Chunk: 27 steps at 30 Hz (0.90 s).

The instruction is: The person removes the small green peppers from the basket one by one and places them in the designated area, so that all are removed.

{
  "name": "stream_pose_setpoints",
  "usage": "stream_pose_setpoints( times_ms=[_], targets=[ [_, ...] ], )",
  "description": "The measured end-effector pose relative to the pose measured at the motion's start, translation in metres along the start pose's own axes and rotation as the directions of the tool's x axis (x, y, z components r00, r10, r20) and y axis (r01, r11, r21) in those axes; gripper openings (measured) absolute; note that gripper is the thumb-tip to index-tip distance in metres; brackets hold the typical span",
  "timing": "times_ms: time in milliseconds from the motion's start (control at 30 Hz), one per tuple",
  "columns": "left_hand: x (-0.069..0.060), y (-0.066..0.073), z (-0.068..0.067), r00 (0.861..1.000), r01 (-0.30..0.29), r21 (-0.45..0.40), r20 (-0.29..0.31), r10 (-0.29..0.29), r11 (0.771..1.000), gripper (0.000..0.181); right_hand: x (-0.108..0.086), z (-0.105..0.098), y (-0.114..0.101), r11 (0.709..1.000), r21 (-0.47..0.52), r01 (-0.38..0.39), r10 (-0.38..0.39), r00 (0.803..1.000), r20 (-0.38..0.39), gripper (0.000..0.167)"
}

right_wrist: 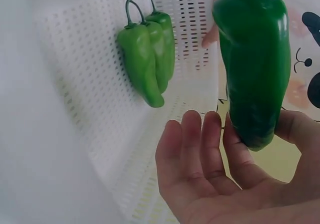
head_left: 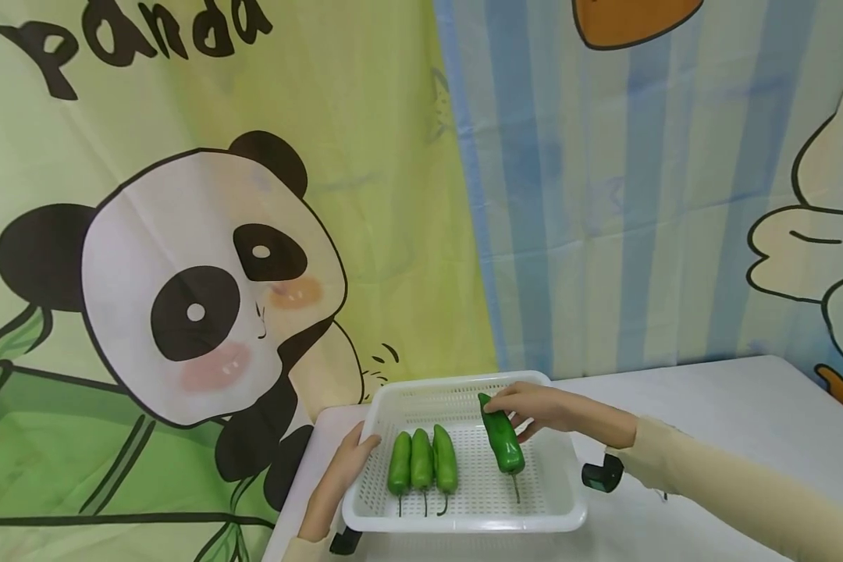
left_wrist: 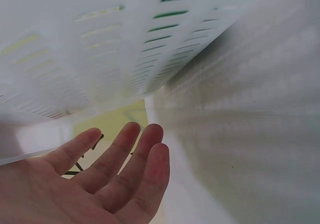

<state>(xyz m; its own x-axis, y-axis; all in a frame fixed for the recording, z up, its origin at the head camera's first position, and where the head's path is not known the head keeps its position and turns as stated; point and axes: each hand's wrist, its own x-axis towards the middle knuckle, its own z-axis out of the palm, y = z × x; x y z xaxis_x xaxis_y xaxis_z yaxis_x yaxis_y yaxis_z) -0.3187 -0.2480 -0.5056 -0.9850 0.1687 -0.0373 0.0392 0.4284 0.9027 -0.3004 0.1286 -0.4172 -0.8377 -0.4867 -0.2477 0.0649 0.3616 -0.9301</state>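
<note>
On the left, my head view shows a green-yellow cloth printed with a panda, and just right of that figure I see the person's left hand at the left side of a white basket. Its thumb lies over the rim, while the left wrist camera shows me the four fingers nearly straight and slightly spread outside the wall, curled round nothing; I take this light contact as a way to steady the basket. Inside, toward the left, three light green peppers lie close together, side by side, stems toward the near edge; I judge that sharing one direction lets them fit neatly. Right of them I find a darker green pepper, apparently raised above the basket floor, tip far and stem near, roughly matching the other three. The right hand reaches in from the right and pinches it near the tip between thumb and index finger, the other fingers slightly bent beside it; that hold, I reckon, leaves the stem end free. Farther right I see a cream sleeve, a small black device below the wrist, and the white table running far toward a blue-striped cloth.
</note>
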Motion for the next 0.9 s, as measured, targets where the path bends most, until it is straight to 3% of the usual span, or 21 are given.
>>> stream_pose_setpoints(
  times_ms=[533, 900],
  targets=[
    [0.0, 0.0, 0.002, 1.0, 0.007, -0.016, 0.012, -0.006, 1.0, 0.054, -0.028, -0.036, 0.017, 0.988, 0.149, 0.044, -0.052, 0.998, 0.047, 0.039],
    [-0.001, 0.001, 0.001, 1.0, 0.013, -0.009, 0.007, -0.013, 1.0, 0.054, -0.046, -0.05, 0.03, 0.982, 0.182, 0.06, -0.068, 0.997, 0.04, 0.041]
  ],
)
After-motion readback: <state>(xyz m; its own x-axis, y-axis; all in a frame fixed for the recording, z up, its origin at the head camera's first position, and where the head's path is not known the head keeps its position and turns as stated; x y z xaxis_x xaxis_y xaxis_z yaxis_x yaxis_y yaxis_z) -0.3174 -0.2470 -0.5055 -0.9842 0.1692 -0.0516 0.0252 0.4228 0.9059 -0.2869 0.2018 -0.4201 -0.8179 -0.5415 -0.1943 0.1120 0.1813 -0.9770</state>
